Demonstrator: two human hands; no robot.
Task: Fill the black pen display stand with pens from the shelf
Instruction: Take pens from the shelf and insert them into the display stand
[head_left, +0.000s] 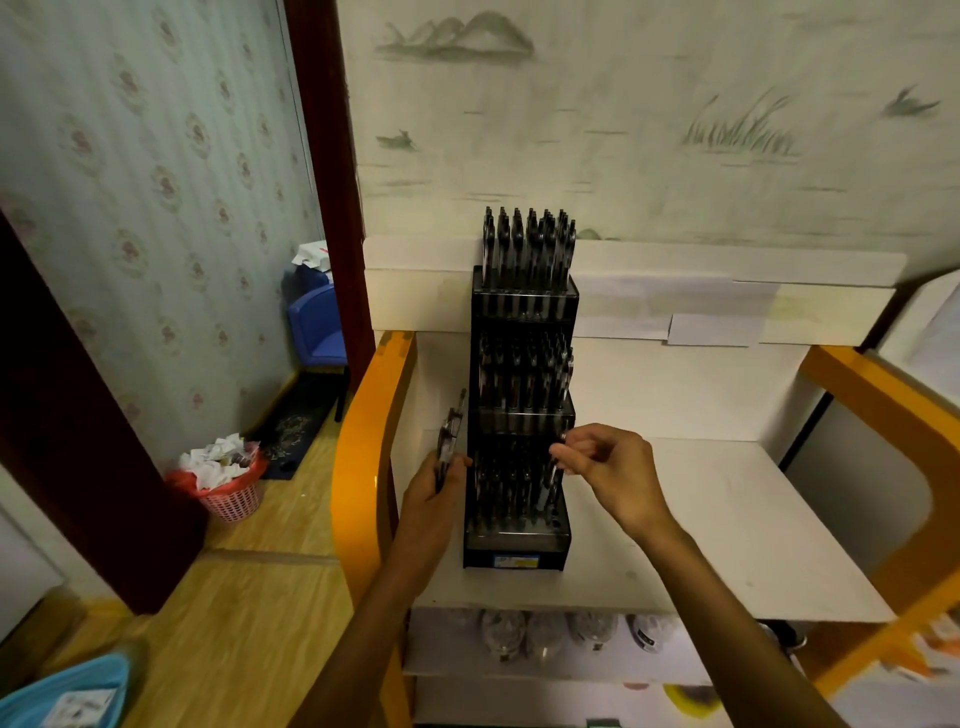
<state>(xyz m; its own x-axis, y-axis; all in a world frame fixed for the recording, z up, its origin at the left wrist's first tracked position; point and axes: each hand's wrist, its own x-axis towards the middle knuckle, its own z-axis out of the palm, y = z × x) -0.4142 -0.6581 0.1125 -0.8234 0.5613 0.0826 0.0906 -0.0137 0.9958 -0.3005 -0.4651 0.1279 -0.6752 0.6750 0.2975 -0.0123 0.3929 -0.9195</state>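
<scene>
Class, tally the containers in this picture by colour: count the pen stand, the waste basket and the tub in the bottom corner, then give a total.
Black: 1, the pen stand
Pink: 1, the waste basket
Light blue: 1, the tub
Total: 3

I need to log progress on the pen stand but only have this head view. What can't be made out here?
- Free slots in the black stand: its bottom tier is dark and crowded, so they cannot be counted.
- How many pens the left hand holds: blurred, partly covered by its fingers.
- The pen pinched by the right hand: its tip is lost among the others.
- Bagged items below the shelf: too blurred to identify.
</scene>
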